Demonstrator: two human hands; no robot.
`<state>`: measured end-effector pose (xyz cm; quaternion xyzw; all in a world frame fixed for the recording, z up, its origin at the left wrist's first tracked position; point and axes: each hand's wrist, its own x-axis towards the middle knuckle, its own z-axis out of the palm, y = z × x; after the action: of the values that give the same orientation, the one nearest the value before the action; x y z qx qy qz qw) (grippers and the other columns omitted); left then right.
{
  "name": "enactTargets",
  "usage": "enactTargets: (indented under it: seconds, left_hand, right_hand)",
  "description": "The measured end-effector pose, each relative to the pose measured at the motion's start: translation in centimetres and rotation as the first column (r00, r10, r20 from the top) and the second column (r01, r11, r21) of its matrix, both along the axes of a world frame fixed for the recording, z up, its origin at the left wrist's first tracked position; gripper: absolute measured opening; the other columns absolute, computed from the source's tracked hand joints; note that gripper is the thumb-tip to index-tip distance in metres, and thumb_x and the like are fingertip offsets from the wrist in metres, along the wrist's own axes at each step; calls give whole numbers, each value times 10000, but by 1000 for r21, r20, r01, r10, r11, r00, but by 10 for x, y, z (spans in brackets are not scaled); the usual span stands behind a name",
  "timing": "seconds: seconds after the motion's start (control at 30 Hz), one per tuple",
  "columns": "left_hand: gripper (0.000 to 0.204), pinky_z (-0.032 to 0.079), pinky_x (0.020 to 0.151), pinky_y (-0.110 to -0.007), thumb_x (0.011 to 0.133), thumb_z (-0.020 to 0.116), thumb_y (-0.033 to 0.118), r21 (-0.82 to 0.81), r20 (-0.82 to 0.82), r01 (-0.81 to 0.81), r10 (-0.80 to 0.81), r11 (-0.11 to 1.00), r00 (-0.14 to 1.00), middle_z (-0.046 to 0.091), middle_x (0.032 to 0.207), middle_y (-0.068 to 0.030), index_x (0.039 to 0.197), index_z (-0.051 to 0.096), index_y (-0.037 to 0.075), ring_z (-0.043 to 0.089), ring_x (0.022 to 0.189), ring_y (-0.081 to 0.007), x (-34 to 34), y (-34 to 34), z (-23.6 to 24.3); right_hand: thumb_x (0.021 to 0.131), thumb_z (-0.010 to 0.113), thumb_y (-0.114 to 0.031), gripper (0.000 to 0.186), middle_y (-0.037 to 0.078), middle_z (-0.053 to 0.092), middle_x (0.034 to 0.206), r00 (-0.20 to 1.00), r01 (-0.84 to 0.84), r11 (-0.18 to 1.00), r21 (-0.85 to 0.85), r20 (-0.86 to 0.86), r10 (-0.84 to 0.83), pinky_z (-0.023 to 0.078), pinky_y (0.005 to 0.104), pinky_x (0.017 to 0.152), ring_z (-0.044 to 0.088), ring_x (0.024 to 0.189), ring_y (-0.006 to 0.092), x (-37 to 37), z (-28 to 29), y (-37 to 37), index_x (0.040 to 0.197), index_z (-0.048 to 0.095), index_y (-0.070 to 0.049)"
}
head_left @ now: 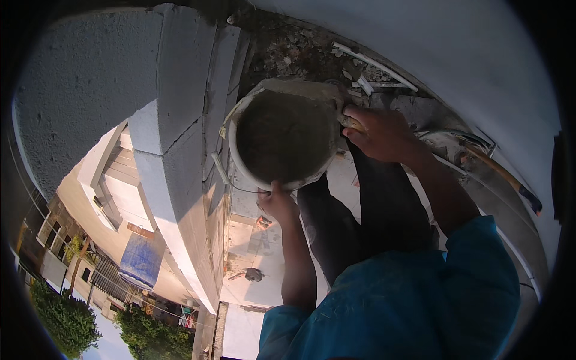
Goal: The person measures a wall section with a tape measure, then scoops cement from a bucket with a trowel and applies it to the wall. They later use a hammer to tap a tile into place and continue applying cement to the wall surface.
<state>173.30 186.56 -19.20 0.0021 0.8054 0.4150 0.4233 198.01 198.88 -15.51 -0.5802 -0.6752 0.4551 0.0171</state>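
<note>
- We have the bucket [300, 88] in front of us, just above our knees as the view shows it, its open mouth facing up toward us.
- Inside it we see grey wet mix [282, 138]; more grey is smeared over the rim.
- Our left hand [279, 204] is at the near rim, thumb on the edge, fingers clamped on the bucket.
- Our right hand [379, 133] is at the right side of the rim, fingers clamped on a short tan handle [353, 124]; we cannot tell what is at its far end.
- The bucket's wire loop with its pale grip [220, 168] hangs out on the left, near the block wall [180, 144].
- Beyond the bucket we see rubble [288, 51] and a white pipe [375, 66].
- A dark lump [254, 275] lies on the pale floor [261, 294], left of our left forearm.
- At lower left, past the block wall, we see a blue drum [141, 261] and trees [66, 315].
</note>
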Motion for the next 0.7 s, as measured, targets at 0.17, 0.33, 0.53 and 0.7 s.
enactTargets:
  seconds: [0.17,0.33,0.53,0.7]
  left_hand:
    - [284,519,737,-289,828,607,20,186,-186,331,-298,925,936,693,979,-106,1097,630,-66,661,806,-172,35,54,10]
    - [327,491,849,-276,816,595,7,157,-319,585,-519,796,793,713,1037,-103,1129,649,-73,656,904,-159,29,97,35]
    - [518,488,898,-262,818,566,-20,170,-450,666,-544,726,708,718,1118,-106,1336,579,-28,667,996,-152,42,103,44]
    - [725,488,956,-288,798,533,-97,133,-548,759,-591,637,592,656,1293,-148,1500,445,62,643,1112,-167,51,101,45]
  right_hand:
    - [903,630,-269,395,135,686,947,890,-410,884,224,311,333,558,410,640,710,825,281,-10,-63,18,1257,591,-99]
    - [830,642,-219,453,127,627,1132,823,-524,771,361,449,349,575,365,617,709,892,237,-56,-79,-7,1261,592,-90]
    - [823,639,-167,455,127,649,1166,825,-457,849,266,484,293,565,393,560,729,843,261,-24,-68,22,1274,614,-113]
    - [814,655,-220,449,160,698,1005,922,-283,774,566,384,56,566,444,577,731,784,309,-14,-75,5,1245,619,-100]
